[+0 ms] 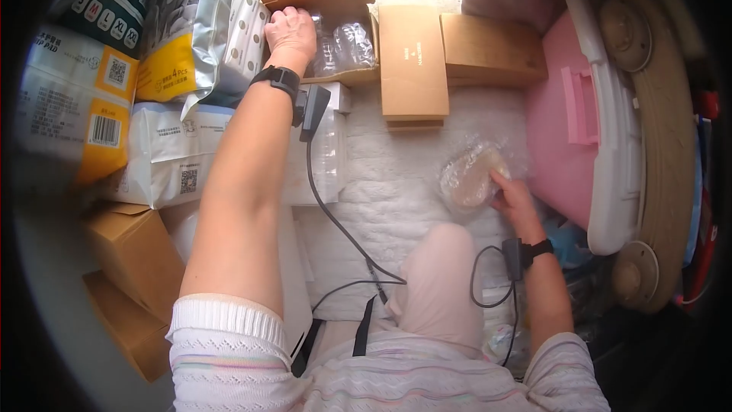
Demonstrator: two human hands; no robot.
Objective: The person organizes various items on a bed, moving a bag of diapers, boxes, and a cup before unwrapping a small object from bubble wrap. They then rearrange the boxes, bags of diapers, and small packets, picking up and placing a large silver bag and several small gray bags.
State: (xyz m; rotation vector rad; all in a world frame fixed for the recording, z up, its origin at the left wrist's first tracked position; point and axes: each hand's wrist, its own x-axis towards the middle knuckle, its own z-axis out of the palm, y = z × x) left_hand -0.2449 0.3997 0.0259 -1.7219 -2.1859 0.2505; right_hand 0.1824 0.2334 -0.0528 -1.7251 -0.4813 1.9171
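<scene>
My left hand point(291, 34) is at the left side of an open cardboard box point(347, 76), against its wall. Its fingers are bent and closed, and what they grip is hidden. Inside the box lie clear plastic-wrapped items point(353, 44). Over the white quilted surface, my right hand point(515, 200) pinches a bubble-wrapped item point(471, 179) by its right edge. Something beige shows through the wrap, but its kind cannot be made out.
Brown cardboard boxes point(412, 61) stand at the back. A pink and white plastic case point(560, 122) is on the right. Packaged pads point(84, 99) and white packs point(175, 152) crowd the left. Black cables point(335, 221) run from both wrists across my lap.
</scene>
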